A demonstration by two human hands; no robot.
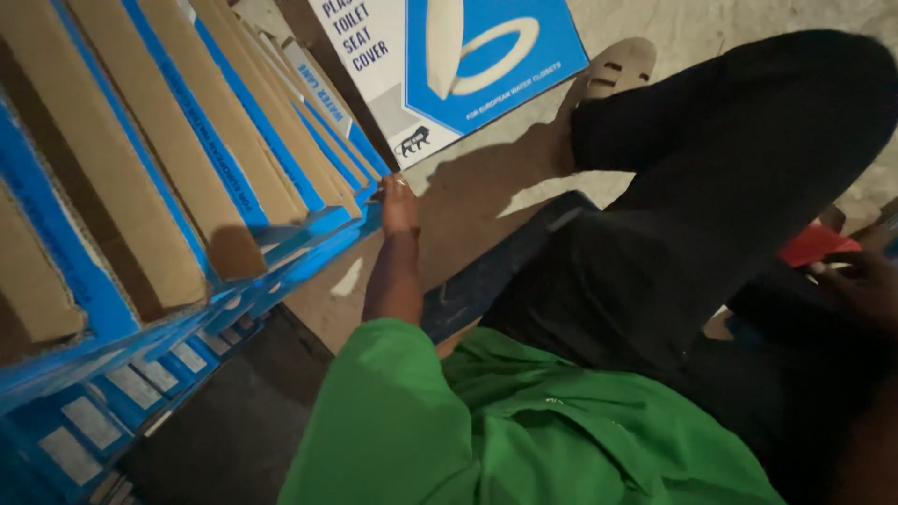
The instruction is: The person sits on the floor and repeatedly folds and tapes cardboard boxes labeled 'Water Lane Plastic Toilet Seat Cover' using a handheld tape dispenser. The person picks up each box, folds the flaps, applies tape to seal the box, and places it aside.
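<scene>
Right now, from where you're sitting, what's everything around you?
flat cartons: many, blue and brown, stacked on edge at left
single carton: one, blue and white with a seat-shape picture, lying on the floor at top
floor: pale, bare concrete-like, centre
red thing: one, right edge, kind unclear
sandal: one, beige, top
trousers: dark
shirt: green
left hand: touching the carton stack's corner
right hand: dim, beside the red thing
</scene>
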